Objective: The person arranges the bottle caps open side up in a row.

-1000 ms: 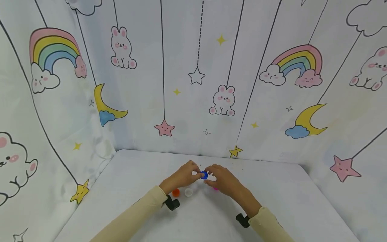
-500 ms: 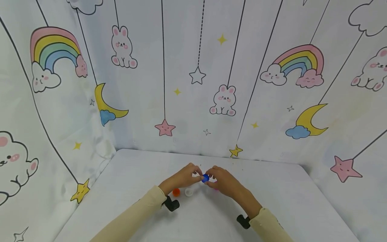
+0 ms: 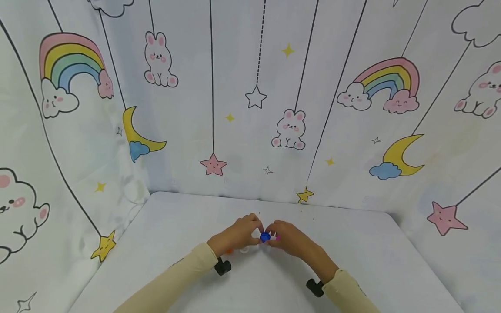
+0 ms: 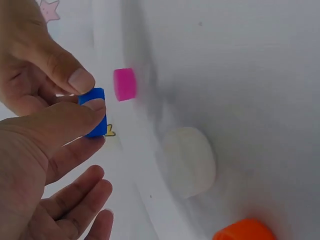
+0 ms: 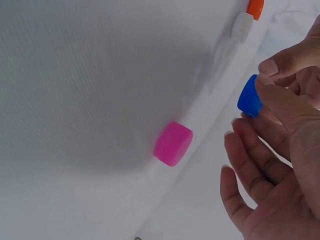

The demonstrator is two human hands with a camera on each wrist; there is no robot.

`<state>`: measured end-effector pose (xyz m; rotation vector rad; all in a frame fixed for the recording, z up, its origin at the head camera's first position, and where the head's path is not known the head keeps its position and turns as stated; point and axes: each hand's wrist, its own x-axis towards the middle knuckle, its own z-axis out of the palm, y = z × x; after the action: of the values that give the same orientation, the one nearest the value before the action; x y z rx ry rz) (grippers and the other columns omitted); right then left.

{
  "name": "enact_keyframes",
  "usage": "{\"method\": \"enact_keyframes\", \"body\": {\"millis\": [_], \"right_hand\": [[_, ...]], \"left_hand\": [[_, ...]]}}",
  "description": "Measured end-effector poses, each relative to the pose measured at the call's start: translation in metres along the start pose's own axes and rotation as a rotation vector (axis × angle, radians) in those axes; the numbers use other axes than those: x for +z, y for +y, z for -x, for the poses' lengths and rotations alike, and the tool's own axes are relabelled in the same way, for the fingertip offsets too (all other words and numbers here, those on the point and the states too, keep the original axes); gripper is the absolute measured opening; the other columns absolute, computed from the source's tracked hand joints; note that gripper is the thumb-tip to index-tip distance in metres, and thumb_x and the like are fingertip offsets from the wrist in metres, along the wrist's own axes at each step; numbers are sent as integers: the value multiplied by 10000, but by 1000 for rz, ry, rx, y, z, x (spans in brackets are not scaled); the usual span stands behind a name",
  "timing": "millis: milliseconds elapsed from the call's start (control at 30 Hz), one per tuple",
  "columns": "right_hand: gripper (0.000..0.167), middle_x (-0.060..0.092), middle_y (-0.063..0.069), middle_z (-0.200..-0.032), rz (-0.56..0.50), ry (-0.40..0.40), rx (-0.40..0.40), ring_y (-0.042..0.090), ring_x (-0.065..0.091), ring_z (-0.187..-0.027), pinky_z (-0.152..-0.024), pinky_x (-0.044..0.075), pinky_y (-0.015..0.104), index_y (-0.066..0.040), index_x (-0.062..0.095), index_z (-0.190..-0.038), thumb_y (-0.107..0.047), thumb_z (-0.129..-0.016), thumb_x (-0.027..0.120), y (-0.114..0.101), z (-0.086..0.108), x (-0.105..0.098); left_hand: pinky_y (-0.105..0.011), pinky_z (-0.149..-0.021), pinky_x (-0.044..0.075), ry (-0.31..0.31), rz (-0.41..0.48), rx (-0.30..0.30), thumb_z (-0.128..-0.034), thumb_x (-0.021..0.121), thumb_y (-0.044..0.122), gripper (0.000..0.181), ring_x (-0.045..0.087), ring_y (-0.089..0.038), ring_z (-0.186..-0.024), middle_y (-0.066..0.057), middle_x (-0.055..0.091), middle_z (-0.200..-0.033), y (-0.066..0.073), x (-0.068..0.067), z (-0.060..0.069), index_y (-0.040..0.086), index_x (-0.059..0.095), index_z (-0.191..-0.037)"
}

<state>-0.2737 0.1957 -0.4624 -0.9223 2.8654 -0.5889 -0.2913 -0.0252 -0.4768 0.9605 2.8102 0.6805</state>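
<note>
A small round blue cap [image 3: 265, 237] is held up between both hands, above the white table. My left hand [image 3: 239, 234] pinches it with thumb and index finger; the other left fingers [image 4: 95, 187] are loosely bent beside it. From the opposite side my right hand [image 3: 291, 238] also pinches the cap, its thumb [image 5: 280, 100] over the near face. In the left wrist view the right thumb [image 4: 80, 80] meets the cap's upper edge. A pink cap [image 5: 173, 144] lies on the table by the right hand. White [image 4: 190, 162] and orange caps [image 4: 246, 231] lie by the left hand.
The white table [image 3: 250, 287] reaches back to a white cloth backdrop [image 3: 184, 113] printed with rabbits, stars, moons and rainbows. Black wrist cameras sit under both wrists, the left camera [image 3: 222, 266] and the right camera [image 3: 315, 287].
Both hands have brought the blue cap slightly nearer to the person. The left hand now partly covers the orange and white caps in the head view. The blue cap's facing has turned.
</note>
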Motion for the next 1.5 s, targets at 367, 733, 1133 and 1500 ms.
{"method": "enact_keyframes", "body": {"millis": [367, 733, 1133, 1500], "right_hand": [[246, 686, -17, -1008, 130, 0, -28, 94, 588, -871, -788, 510, 327, -145, 787, -1120, -260, -911, 847, -2, 2, 17], [276, 648, -21, -1006, 160, 19, -8, 135, 568, -918, -792, 405, 373, -153, 791, -1086, -297, -869, 881, -7, 5, 22], [297, 638, -37, -1000, 191, 26, -12, 131, 573, -926, -809, 427, 396, -154, 795, -1083, -330, -862, 886, -5, 5, 27], [315, 648, -22, -1027, 193, 32, 3, 180, 616, -980, -885, 451, 504, -156, 788, -1099, -330, -858, 891, -7, 7, 26]], "left_hand": [[-387, -981, 507, 24, -185, 77, -941, 818, 342, 186, 616, -179, -1132, 13, 629, -1215, 4, 14, 6, 215, 738, -1052], [-343, -938, 482, 31, -244, 105, -911, 844, 357, 215, 616, -152, -1093, 25, 640, -1180, 6, 19, 10, 206, 727, -1009], [-365, -947, 487, 30, -256, 106, -898, 855, 367, 234, 611, -162, -1094, 17, 641, -1182, 8, 18, 12, 196, 731, -1001], [-335, -919, 462, 20, -249, 81, -901, 850, 378, 255, 584, -147, -1051, 25, 626, -1149, 5, 19, 13, 194, 733, -1034]]}}
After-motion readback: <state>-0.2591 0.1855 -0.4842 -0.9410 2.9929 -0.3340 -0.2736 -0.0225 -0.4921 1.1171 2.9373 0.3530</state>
